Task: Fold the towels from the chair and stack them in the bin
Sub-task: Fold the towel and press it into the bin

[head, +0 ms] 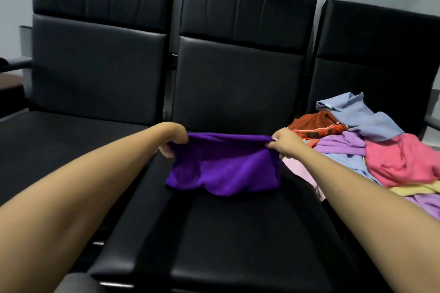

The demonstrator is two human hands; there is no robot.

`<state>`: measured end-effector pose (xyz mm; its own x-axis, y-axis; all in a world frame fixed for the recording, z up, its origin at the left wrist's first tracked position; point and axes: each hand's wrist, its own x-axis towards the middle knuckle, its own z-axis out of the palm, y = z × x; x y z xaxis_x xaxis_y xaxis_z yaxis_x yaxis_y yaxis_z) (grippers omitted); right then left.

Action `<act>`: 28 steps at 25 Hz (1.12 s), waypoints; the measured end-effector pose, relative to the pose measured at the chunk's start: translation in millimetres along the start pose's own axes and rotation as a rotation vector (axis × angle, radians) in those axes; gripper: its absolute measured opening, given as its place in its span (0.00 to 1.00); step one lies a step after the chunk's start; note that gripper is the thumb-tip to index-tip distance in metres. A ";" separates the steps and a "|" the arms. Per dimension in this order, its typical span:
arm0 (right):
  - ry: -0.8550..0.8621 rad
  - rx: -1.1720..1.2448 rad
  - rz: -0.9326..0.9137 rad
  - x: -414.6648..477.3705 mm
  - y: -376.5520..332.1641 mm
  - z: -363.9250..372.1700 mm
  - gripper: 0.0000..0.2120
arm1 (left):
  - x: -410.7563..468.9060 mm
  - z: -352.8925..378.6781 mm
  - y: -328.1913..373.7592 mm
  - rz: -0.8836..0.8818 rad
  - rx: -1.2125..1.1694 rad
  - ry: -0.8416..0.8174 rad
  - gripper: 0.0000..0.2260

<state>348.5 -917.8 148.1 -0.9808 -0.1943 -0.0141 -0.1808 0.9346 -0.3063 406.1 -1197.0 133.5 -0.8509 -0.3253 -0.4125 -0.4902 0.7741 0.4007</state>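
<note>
Hands: left hand [172, 141] and right hand [284, 144] each pinch a top corner of the purple towel [223, 169], stretched between them, lower edge draped on the middle black chair seat [238, 233]. Just right, a heap of unfolded towels [381, 150] touches the right forearm. Armrest [16, 64] far left.
</note>
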 end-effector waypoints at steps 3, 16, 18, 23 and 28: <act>0.331 0.276 0.018 14.5 -15.1 -32.0 0.08 | 1.2 -25.7 28.1 0.206 -0.610 0.181 0.12; 0.263 0.012 -0.192 -50.1 45.7 -7.0 0.09 | -56.7 19.8 -12.4 0.559 -0.022 0.398 0.15; -0.054 -0.001 -0.233 -62.6 61.9 21.4 0.10 | -55.3 52.9 -35.1 0.614 0.078 0.145 0.11; -0.637 0.187 -0.271 -84.0 83.3 54.3 0.10 | -56.2 62.2 -71.7 0.501 -0.005 -0.354 0.09; -0.631 0.185 -0.312 -84.1 87.2 27.6 0.12 | -57.6 61.3 -109.8 0.537 -0.186 -0.553 0.15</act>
<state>417.3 -828.2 96.3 -0.6466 -0.6306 -0.4292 -0.3748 0.7527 -0.5413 520.5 -1230.0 63.2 -0.7866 0.4220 -0.4508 -0.1040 0.6290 0.7704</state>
